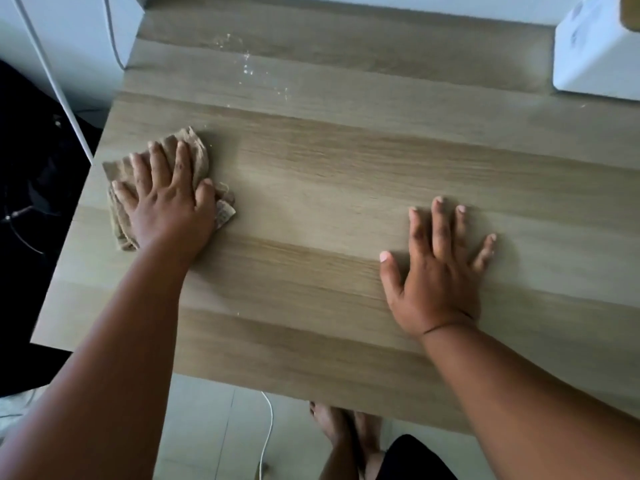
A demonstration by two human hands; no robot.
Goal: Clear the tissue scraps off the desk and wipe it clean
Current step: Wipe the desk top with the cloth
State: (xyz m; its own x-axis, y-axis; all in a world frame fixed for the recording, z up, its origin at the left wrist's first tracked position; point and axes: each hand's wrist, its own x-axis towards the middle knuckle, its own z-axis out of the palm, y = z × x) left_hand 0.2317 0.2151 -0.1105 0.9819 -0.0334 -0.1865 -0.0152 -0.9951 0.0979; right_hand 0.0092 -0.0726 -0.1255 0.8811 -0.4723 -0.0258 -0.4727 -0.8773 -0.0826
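My left hand (pixel 166 199) presses flat on a crumpled beige cloth (pixel 194 147) near the left edge of the light wooden desk (pixel 346 188). The fingers are spread over the cloth and point away from me. My right hand (pixel 436 268) lies flat on the bare desk to the right, palm down, fingers apart, holding nothing. Tiny white tissue crumbs (pixel 247 65) are scattered at the back of the desk, well beyond the cloth.
A white box-like object (pixel 595 53) stands at the back right corner. A white wall and cable (pixel 114 39) lie at the back left. The dark floor area drops off past the left edge. A white cord (pixel 268 431) and my feet show below the front edge.
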